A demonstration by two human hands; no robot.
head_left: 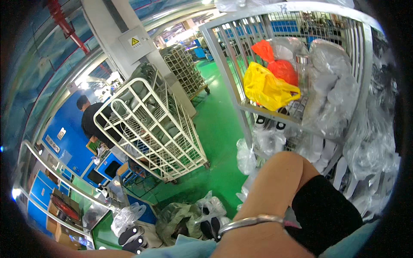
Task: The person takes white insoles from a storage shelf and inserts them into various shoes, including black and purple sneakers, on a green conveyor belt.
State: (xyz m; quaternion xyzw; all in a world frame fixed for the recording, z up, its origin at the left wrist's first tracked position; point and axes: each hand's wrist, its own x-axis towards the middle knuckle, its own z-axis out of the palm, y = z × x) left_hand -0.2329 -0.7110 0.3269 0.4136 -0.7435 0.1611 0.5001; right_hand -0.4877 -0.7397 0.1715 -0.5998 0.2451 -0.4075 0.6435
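Observation:
My right arm is bent, with its elbow [286,165] raised and a black sleeve [329,215] around the upper part. A silver bracelet [251,220] circles the wrist. Beyond it, my right hand [254,243] is close to the camera; the lower edge cuts off its fingers, so its grip is hidden. Light blue cloth [191,247] lies along the bottom on both sides of that hand. At the lower left, only a sliver of bare skin [94,253] shows; my left hand cannot be made out. Dark-and-white shoe parts [131,238] and plastic bags [178,219] lie just past the cloth.
A grey metal cage rack [223,64] at right holds a yellow bag [269,88], a red bag [282,71], a clear bottle [302,71] and wrapped bundles. White wire carts [150,124] stand at left-centre before a pillar [129,43]. A person in black [97,120] works behind them.

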